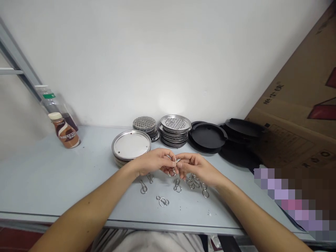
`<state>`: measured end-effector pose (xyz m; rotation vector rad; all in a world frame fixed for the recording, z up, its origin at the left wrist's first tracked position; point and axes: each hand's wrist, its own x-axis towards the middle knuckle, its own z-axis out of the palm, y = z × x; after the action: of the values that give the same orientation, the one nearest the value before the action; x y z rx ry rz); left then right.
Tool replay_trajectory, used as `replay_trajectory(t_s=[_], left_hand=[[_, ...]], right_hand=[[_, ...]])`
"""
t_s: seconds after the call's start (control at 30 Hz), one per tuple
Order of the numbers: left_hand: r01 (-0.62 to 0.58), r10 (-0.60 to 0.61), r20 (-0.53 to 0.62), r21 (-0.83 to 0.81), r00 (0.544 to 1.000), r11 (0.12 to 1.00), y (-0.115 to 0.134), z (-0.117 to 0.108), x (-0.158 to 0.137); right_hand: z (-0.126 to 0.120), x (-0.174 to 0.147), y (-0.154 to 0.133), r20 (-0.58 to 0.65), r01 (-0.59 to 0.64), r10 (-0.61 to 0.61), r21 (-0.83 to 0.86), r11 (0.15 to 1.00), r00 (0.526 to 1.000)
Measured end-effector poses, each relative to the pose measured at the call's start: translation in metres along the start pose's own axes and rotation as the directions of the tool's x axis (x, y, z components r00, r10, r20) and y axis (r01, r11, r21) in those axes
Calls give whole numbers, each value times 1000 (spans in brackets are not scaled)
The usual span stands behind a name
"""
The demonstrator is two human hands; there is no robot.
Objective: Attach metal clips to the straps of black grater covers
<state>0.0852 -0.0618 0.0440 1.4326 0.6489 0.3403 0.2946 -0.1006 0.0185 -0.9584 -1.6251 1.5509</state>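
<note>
Above the table, my left hand point(154, 161) and my right hand point(198, 170) meet with fingertips pinched together. A small metal ring point(172, 172) hangs at the left fingers, and a thin bit of metal shows between the two hands; its full shape is hidden. Below them lie several wire hooks with rings, among them one hook with a ring point(162, 201) nearest the front and another point(143, 189) to the left. Under and beside my right hand sits a loose cluster of metal rings and hooks point(194, 181).
Behind my hands stand a stack of round metal lids point(131, 142), perforated discs point(144, 123), grater-like discs point(175, 123) and black round trays point(208, 135). A Nescafé bottle point(67, 134) and a clear bottle point(47, 101) are at left. A cardboard box point(291, 133) leans at right.
</note>
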Motion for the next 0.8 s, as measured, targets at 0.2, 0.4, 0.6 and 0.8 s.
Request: replay_trajectory(t_s=[0.2, 0.4, 0.6, 0.8], left_hand=[[34, -25, -121, 69, 992, 997, 5, -1, -3], [241, -272, -38, 592, 962, 769, 0, -1, -7], [136, -142, -71, 837, 987, 530, 0, 0, -10], [60, -99, -1, 804, 995, 592, 3, -2, -12]], right_hand=[[-9, -8, 1, 28, -102, 123, -394, 913, 992], [0, -14, -2, 93, 90, -29, -771, 631, 995], [11, -12, 2, 117, 104, -15, -811, 576, 993], [19, -14, 6, 99, 68, 28, -838, 541, 995]])
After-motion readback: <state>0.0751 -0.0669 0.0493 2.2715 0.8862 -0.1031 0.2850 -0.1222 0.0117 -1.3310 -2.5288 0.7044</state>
